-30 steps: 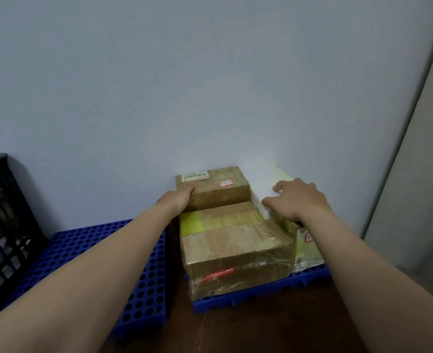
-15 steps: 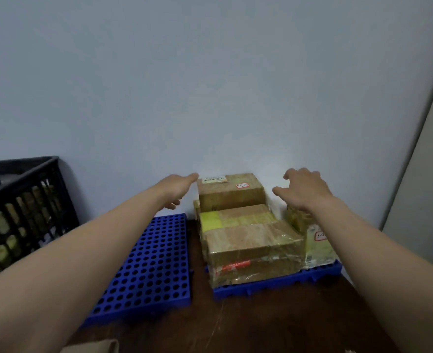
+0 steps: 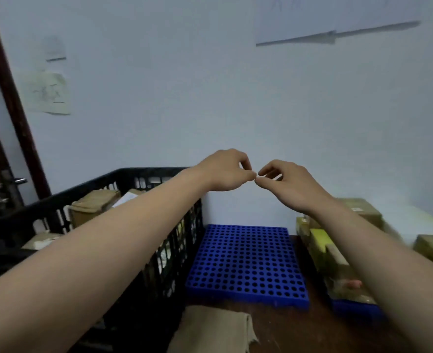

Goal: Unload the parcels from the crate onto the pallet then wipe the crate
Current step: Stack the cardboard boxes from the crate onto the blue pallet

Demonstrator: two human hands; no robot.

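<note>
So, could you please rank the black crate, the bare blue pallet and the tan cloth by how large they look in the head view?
Largest: black crate.
Next: bare blue pallet.
Smallest: tan cloth, though the frame's bottom edge cuts it off.

I'm in a small storeroom here: taped parcels (image 3: 363,211) stacked on blue plastic pallets (image 3: 246,261), a black crate (image 3: 144,172) holding more, paper notes (image 3: 48,94) on a bare wall (image 3: 184,98).
</note>
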